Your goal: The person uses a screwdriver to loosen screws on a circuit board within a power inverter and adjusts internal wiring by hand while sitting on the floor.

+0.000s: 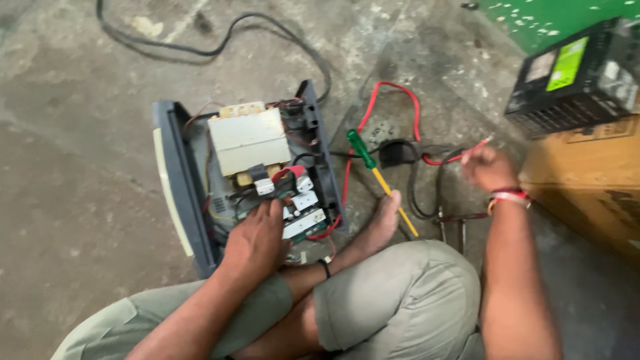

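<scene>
While we sit cross-legged on the concrete floor (80, 200), the opened power unit (247, 177) lies on its side before our knees, its pale transformer (248, 139) exposed. Our left hand (257, 240) rests inside the unit's lower end, fingers curled down among the white connector blocks (303, 213); whether they pinch a wire we cannot tell. To the unit's right, our right hand (489, 168) is raised and clenched on the end of the red wire (400, 93), which loops back toward the unit's right wall. We judge the step to be wiring work, one lead held out while the other hand steadies the board; bringing that lead in would call for a careful reach across to the unit. A green-handled screwdriver (373, 170) lies just right of the unit, pliers (457, 223) beyond it, black cable (220, 40) behind.
</scene>
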